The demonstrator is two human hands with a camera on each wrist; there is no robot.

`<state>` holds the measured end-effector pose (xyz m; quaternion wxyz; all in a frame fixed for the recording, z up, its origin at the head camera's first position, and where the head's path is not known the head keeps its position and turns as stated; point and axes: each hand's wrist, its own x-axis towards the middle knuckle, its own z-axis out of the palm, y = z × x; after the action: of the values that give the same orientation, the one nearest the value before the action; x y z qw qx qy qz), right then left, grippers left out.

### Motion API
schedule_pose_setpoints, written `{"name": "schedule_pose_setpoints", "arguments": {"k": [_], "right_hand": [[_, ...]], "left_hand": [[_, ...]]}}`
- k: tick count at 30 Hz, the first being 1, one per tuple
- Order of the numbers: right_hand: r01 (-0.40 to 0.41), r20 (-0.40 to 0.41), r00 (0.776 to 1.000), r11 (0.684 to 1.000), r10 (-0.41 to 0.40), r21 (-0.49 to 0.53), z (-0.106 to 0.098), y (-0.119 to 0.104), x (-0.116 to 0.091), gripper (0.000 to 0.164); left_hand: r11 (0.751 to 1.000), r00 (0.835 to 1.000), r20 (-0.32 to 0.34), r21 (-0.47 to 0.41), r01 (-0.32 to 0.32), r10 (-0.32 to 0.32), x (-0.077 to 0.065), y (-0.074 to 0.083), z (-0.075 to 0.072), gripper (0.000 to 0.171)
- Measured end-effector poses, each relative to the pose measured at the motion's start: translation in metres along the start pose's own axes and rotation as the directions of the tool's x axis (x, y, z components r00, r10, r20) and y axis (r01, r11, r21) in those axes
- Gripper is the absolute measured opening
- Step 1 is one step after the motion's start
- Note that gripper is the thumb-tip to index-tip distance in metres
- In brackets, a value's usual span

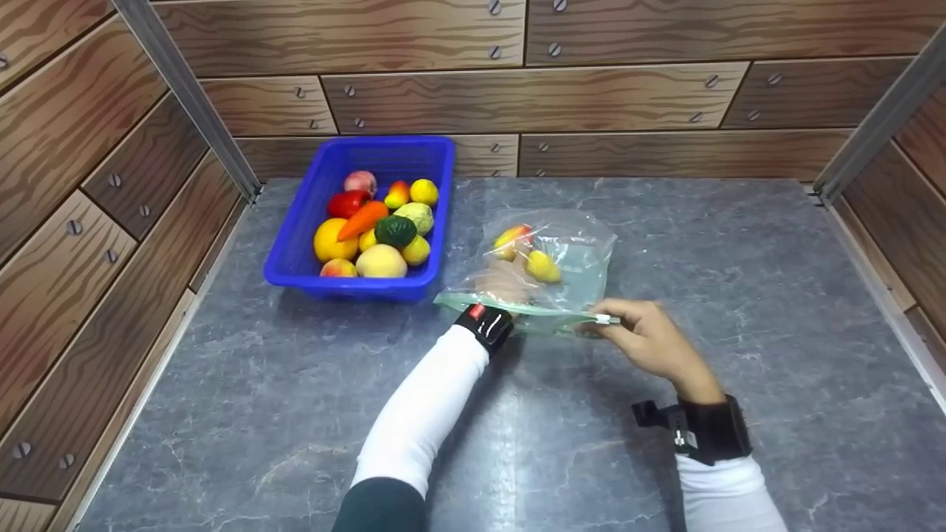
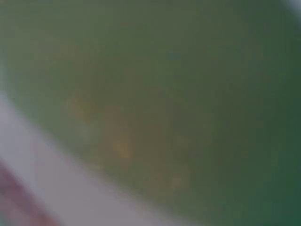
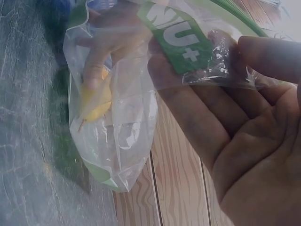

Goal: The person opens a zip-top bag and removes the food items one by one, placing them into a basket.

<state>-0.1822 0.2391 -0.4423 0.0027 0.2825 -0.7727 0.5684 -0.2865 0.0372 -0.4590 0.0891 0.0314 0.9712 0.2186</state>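
Note:
A clear zip bag (image 1: 580, 277) with a green-edged mouth lies over the middle of the tabletop. My left hand (image 1: 504, 282) is inside it up to the wrist, seen through the plastic. Just past its fingers are a red-and-yellow mango (image 1: 511, 241) and a yellow pear (image 1: 545, 267). In the right wrist view the left thumb touches the pear (image 3: 99, 106); creases and glare hide the other fingers' grip. My right hand (image 1: 650, 336) pinches the bag's mouth by the white slider (image 1: 606, 319), thumb against fingers. The left wrist view is only a green blur.
Left of the bag stands a blue plastic basket (image 1: 277, 262) of several fruits and vegetables, among them a carrot (image 1: 363, 220), a red pepper (image 1: 347, 203) and an orange (image 1: 334, 240). Wood-patterned walls (image 1: 532, 96) enclose the grey marbled table (image 1: 310, 414) at the back and sides.

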Motion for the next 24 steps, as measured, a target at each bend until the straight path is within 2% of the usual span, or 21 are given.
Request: {"name": "schedule_pose_setpoints", "arguments": {"k": [3, 5, 7, 9, 12, 14, 17, 21, 24], "right_hand": [[0.007, -0.001, 1.000, 1.000, -0.007, -0.001, 0.000, 0.000, 0.000, 0.015], [0.011, -0.004, 1.000, 1.000, -0.011, 0.001, 0.000, -0.001, 0.000, 0.015], [0.013, -0.009, 1.000, 1.000, -0.013, 0.002, -0.001, -0.001, 0.000, 0.015], [0.012, -0.017, 1.000, 1.000, -0.012, 0.003, -0.001, -0.001, -0.001, 0.015], [0.009, -0.027, 1.000, 1.000, -0.009, -0.007, -0.002, -0.002, 0.000, 0.015], [0.006, -0.030, 1.000, 1.000, -0.007, -0.013, -0.002, -0.002, 0.000, 0.014], [0.007, -0.029, 1.000, 1.000, -0.007, -0.021, -0.002, -0.001, 0.000, 0.014], [0.012, -0.030, 0.999, 1.000, -0.013, -0.022, -0.002, -0.001, 0.000, 0.014], [0.012, -0.033, 0.999, 1.000, -0.012, -0.009, -0.002, -0.001, 0.000, 0.014]], "left_hand": [[0.999, 1.000, -0.003, 0.046, -0.001, 0.002, 0.001, 0.000, 0.001, 0.103], [0.997, 1.000, -0.028, 0.079, -0.011, 0.013, 0.001, 0.001, 0.001, 0.099], [0.984, 0.997, -0.054, 0.171, -0.052, 0.062, 0.001, 0.002, 0.002, 0.093], [0.959, 0.989, -0.067, 0.258, -0.114, 0.136, 0.001, 0.003, 0.001, 0.088], [0.910, 0.964, -0.058, 0.348, -0.224, 0.259, 0.001, 0.004, -0.001, 0.079], [0.888, 0.947, -0.043, 0.364, -0.281, 0.317, 0.002, 0.005, -0.002, 0.071], [0.869, 0.925, -0.043, 0.364, -0.337, 0.377, 0.003, 0.005, -0.001, 0.058], [0.832, 0.887, -0.041, 0.369, -0.414, 0.460, 0.008, 0.004, 0.001, 0.053], [0.808, 0.864, 0.000, 0.357, -0.470, 0.503, 0.011, 0.005, 0.002, 0.048]]}}
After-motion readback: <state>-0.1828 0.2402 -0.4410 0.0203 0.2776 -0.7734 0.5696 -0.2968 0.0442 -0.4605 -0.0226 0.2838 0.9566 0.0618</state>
